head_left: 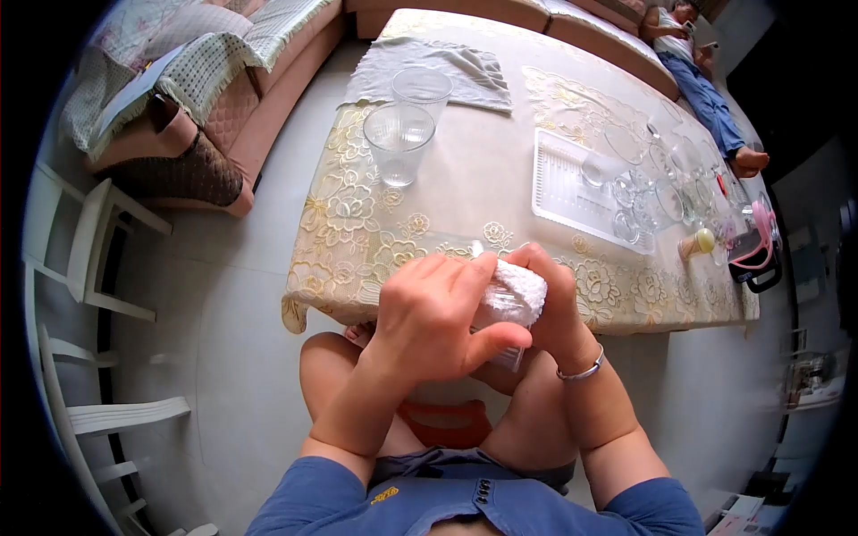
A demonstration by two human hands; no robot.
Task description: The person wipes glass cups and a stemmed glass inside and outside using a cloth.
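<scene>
Both of my hands are closed together just over the table's near edge. Between them sits a bunched white cloth (520, 293), pressed around a clear ribbed piece of glassware (509, 359), which looks like a drinking glass. My left hand (427, 314) has its fingers on the cloth, with the thumb lying across the front. From the other side, my right hand (556, 295), with a silver bracelet (583, 364) at the wrist, is wrapped round the glass and cloth. The cloth and my fingers hide much of the glass.
Two clear tumblers (399, 143) stand by a grey cloth (474, 76) on the lace-covered table (483, 170). To the right are a white tray (556, 201), several clear glasses (686, 165), and a pink-handled item (765, 234). A person (702, 80) reclines on the far sofa.
</scene>
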